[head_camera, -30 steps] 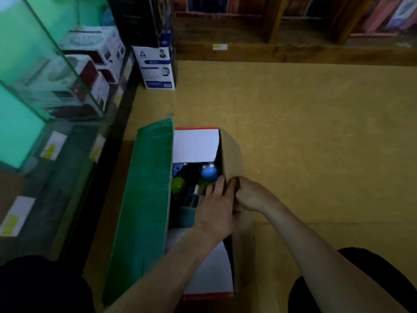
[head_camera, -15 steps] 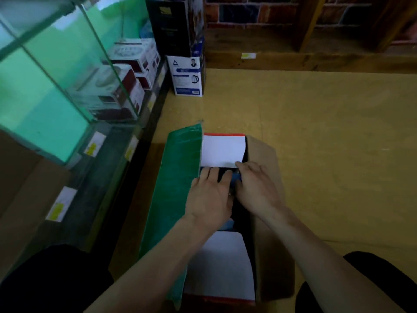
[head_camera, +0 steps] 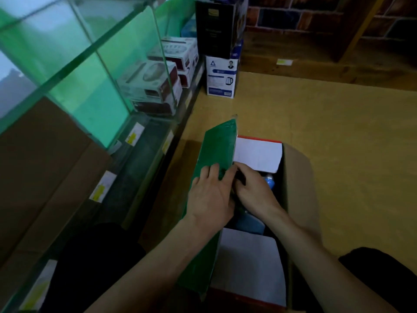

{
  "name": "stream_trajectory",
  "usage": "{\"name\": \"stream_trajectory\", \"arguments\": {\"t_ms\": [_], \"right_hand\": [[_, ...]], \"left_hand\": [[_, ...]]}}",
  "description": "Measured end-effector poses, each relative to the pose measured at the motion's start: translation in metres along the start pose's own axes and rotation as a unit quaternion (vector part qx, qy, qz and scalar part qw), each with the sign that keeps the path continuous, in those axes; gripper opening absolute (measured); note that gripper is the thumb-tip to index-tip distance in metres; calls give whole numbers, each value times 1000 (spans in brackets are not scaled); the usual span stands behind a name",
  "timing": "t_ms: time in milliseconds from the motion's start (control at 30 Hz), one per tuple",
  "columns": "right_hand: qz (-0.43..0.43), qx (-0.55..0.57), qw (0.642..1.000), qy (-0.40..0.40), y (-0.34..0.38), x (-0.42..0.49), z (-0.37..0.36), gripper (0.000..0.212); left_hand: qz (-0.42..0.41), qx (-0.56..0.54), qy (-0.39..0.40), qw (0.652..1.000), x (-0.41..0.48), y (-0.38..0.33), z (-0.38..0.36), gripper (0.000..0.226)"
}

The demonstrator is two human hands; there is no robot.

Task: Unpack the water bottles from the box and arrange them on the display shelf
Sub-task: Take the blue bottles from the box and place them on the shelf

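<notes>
The cardboard box (head_camera: 297, 177) stands open on the floor in front of me, with a green flap (head_camera: 221, 150) raised on its left side and white flaps at the far and near ends. Inside, a blue-capped water bottle (head_camera: 269, 182) shows beside dark shapes that I cannot make out. My left hand (head_camera: 209, 197) lies flat against the green flap, its fingers reaching the flap's inner edge. My right hand (head_camera: 255, 190) is down in the box opening next to that edge with its fingers bent; whatever they touch is hidden. The glass display shelf (head_camera: 94, 91) runs along my left.
Boxed appliances (head_camera: 155, 84) sit behind the glass. A kettle box (head_camera: 222, 75) with a dark carton on top stands on the floor beyond the shelf's end. Yellow price tags line the shelf edges. Bare yellow floor lies to the right; a brick wall is at the back.
Both hands moved left across the box, from its right flap to the green left flap. My left hand now lies on that flap. My view has swung left toward the shelf.
</notes>
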State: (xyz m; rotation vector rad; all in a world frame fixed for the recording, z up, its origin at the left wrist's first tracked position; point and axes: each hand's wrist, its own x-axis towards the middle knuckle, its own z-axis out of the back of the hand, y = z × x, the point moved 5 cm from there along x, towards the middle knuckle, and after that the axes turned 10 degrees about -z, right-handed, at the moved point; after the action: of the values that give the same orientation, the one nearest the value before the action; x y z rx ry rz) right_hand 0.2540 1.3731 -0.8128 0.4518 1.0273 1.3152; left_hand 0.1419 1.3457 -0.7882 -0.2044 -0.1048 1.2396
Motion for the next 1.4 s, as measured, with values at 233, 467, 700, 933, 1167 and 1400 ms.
{"name": "stream_trajectory", "arguments": {"t_ms": [233,467,700,933,1167,1400], "right_hand": [[76,-4,997,0,52,5,-24,40],[135,-124,983,15,82,22,-62,58],[160,-243,956,25,81,37,-101,55],[139,-316,937,48,70,46,-116,53],[131,-343,929,36,62,50,-130,48],[145,-379,914,17,49,56,-137,39]], "left_hand": [[31,-30,-77,996,-14,35,44,67],[76,14,-85,993,-30,84,48,70],[150,64,-37,986,-35,118,21,78],[191,-4,30,981,-27,142,-29,89],[170,-111,66,977,-25,144,-59,91],[160,-157,90,970,-23,138,-82,91]]}}
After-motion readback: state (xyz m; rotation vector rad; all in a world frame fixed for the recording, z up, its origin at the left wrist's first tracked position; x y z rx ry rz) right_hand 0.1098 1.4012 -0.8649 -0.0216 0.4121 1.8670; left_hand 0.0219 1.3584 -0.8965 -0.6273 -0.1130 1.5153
